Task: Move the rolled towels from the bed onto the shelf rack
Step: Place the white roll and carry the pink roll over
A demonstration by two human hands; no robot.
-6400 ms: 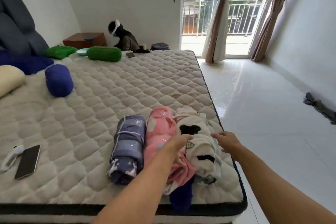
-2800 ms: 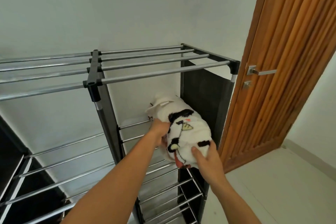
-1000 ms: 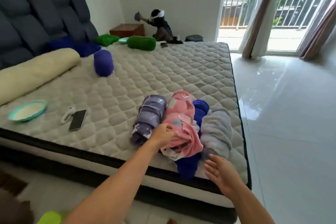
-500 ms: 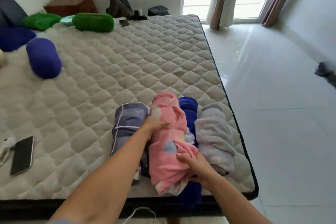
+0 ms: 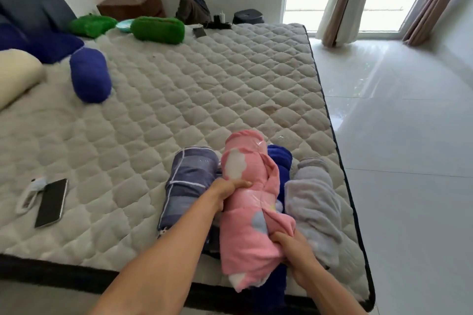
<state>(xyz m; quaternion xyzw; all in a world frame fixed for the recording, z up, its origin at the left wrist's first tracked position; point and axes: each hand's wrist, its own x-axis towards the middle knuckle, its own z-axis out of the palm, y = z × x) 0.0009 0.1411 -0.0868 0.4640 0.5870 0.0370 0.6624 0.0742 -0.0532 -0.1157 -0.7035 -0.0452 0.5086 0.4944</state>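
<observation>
Bright bedroom with white tiled floor (image 5: 399,161) and a wide quilted cream mattress (image 5: 179,100), four rolled towels lying side by side at its near right corner. Left hand (image 5: 225,193) wrapped around the middle of the pink rolled towel with pale cloud patches (image 5: 245,202), right hand (image 5: 291,248) pinching its loose near end; roll apparently lifted a little above its neighbours, though hard to tell for certain. Pressed against it: the grey-blue checked rolled towel (image 5: 186,186) on the left, the dark blue plush rolled towel (image 5: 280,161) underneath and to the right, then the pale grey fluffy rolled towel (image 5: 312,202) close to the mattress edge. Main risk, as a judgement: loose near end opening during the carry to the shelf rack, which is not in view, because no band visible there. Second risk: dragging the dark blue roll along, or nudging the pale grey one off the edge onto the floor. Black phone (image 5: 51,202) well apart, in no danger.
</observation>
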